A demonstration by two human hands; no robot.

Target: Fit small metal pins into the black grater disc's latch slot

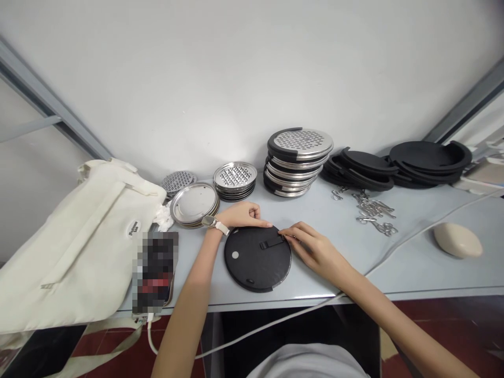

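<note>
A round black disc (252, 265) is lying flat near the front edge of the bench (417, 273), between the two forearms. The left hand (242, 214) is resting at the disc's far rim, its thumb touching there and its other fingers curling loosely inward; whether it is gripping anything is impossible to tell. The right hand (318, 252) is pinching a small metal piece (292, 237) between thumb and fingertips at the disc's far right rim, just beside a narrow black tab (271, 242).

The step in hand seems to be fine work with that piece at the tab, the left hand apparently steadying the disc. Judging from this, the next move is calling for a light, precise pinch and a disc that is not sliding or turning.

Toward the back edge, a tall stack of black-rimmed grater discs (298, 163) is standing beside a shorter stack of metal grater discs (235, 181). Loose metal hooks (372, 210) are lying right of the tall stack, in front of black round covers (362, 168).
</note>
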